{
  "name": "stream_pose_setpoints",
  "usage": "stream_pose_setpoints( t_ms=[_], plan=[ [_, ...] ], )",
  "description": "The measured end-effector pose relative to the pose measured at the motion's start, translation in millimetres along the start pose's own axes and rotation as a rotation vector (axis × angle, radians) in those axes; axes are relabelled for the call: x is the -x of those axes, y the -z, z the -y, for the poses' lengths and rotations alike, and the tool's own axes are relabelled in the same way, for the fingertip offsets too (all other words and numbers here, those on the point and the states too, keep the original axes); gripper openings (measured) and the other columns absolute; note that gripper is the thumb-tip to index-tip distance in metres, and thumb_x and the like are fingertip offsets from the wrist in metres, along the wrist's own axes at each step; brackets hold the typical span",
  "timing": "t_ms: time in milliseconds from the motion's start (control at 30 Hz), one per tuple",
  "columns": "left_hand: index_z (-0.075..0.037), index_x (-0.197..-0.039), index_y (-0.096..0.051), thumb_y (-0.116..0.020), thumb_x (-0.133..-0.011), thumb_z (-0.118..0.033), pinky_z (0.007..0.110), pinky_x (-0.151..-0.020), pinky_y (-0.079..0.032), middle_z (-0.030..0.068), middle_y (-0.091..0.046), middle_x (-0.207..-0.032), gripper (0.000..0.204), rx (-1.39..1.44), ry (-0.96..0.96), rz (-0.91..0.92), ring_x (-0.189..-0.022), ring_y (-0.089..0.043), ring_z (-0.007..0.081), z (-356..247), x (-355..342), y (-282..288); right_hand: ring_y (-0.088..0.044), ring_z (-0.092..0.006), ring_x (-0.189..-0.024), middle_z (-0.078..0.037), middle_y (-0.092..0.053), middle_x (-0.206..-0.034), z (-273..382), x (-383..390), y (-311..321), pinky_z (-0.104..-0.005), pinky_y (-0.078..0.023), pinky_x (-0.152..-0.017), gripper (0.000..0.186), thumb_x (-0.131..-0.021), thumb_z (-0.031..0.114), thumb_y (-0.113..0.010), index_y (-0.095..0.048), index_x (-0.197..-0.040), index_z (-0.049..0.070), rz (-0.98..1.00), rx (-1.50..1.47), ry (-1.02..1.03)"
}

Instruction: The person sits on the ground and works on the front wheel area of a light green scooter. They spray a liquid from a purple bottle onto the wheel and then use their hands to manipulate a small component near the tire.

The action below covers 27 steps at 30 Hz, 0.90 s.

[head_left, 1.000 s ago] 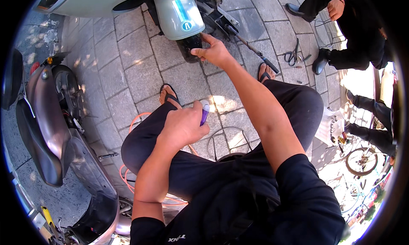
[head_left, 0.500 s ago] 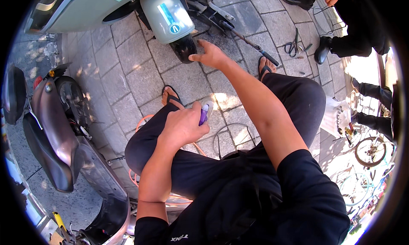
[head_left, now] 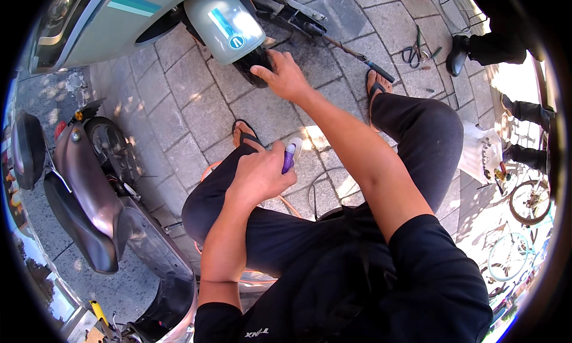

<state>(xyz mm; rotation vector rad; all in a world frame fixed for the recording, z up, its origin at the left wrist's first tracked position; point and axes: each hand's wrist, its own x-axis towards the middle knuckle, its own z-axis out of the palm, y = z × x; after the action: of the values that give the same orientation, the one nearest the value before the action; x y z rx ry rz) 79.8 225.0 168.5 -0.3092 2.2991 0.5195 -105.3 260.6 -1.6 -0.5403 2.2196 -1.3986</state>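
My left hand [head_left: 259, 175] is closed around a small purple tube-shaped thing [head_left: 289, 157] with a pale end, held above my left thigh. What exactly it is I cannot make out. Stretched forward, my right hand [head_left: 285, 79] is at the black tyre [head_left: 249, 66] under a pale grey-green scooter fender [head_left: 221, 26]. Its thumb lies over the tread and its fingers reach along the tyre's right side, thumb and fingers apart. The hand covers part of the tyre.
A tool with a dark handle [head_left: 380, 72] lies by my right foot, with pliers [head_left: 412, 54] farther right. A brown scooter [head_left: 89, 176] stands at left. An orange hose [head_left: 290, 205] runs under my left leg. People's legs [head_left: 500, 48], a white bag [head_left: 476, 152] and bicycles [head_left: 529, 203] are at right.
My right hand has shifted slightly left, its thumb now farther over the tyre. My left hand keeps its hold on the purple thing. The whole view has shifted a little.
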Motion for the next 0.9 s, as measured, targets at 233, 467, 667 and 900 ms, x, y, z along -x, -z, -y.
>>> stream_pose_setpoints(
  t_ms=[233, 467, 667, 900],
  plan=[
    [0.000, -0.113, -0.058, -0.071, -0.084, -0.035, 0.055, -0.081, -0.057, 0.0246, -0.074, -0.087, 0.047, 0.005, 0.001, 0.007, -0.087, -0.074, 0.0457, -1.6, -0.4, 1.7, -0.064, -0.0437, -0.123, -0.026, -0.057, -0.136, -5.3, -3.7, 2.0, -0.0481, -0.054, -0.104, 0.086, -0.090, 0.046, -0.086, -0.053, -0.154, -0.001, 0.049, -0.050, 0.016],
    [0.000, -0.115, -0.059, -0.071, -0.084, -0.036, 0.055, -0.082, -0.057, 0.0247, -0.075, -0.089, 0.049, 0.015, 0.016, 0.018, -0.089, -0.075, 0.0456, -1.2, -0.6, 2.3, -0.064, -0.0429, -0.125, -0.026, -0.061, -0.131, -2.0, 0.4, 7.3, -0.0477, -0.053, -0.106, 0.089, -0.089, 0.058, -0.083, -0.058, -0.151, -0.001, 0.054, -0.025, -0.018],
    [0.000, -0.114, -0.059, -0.071, -0.084, -0.036, 0.055, -0.082, -0.057, 0.0250, -0.075, -0.089, 0.048, 0.005, 0.011, 0.016, -0.089, -0.075, 0.0457, -1.6, -0.4, 3.3, -0.064, -0.0419, -0.122, -0.026, -0.064, -0.129, 4.0, -9.2, 3.6, -0.0462, -0.053, -0.105, 0.094, -0.089, 0.069, -0.078, -0.061, -0.149, 0.000, 0.051, 0.005, -0.169],
    [0.001, -0.112, -0.059, -0.070, -0.084, -0.034, 0.055, -0.081, -0.057, 0.0253, -0.075, -0.087, 0.047, 0.010, 0.000, -0.005, -0.087, -0.075, 0.0457, -2.5, 2.0, 4.0, -0.066, -0.0386, -0.121, -0.022, -0.066, -0.126, -28.4, -3.4, 5.3, -0.0467, -0.053, -0.103, 0.082, -0.089, 0.056, -0.082, -0.063, -0.148, 0.002, 0.104, -0.057, 0.053]
  ],
)
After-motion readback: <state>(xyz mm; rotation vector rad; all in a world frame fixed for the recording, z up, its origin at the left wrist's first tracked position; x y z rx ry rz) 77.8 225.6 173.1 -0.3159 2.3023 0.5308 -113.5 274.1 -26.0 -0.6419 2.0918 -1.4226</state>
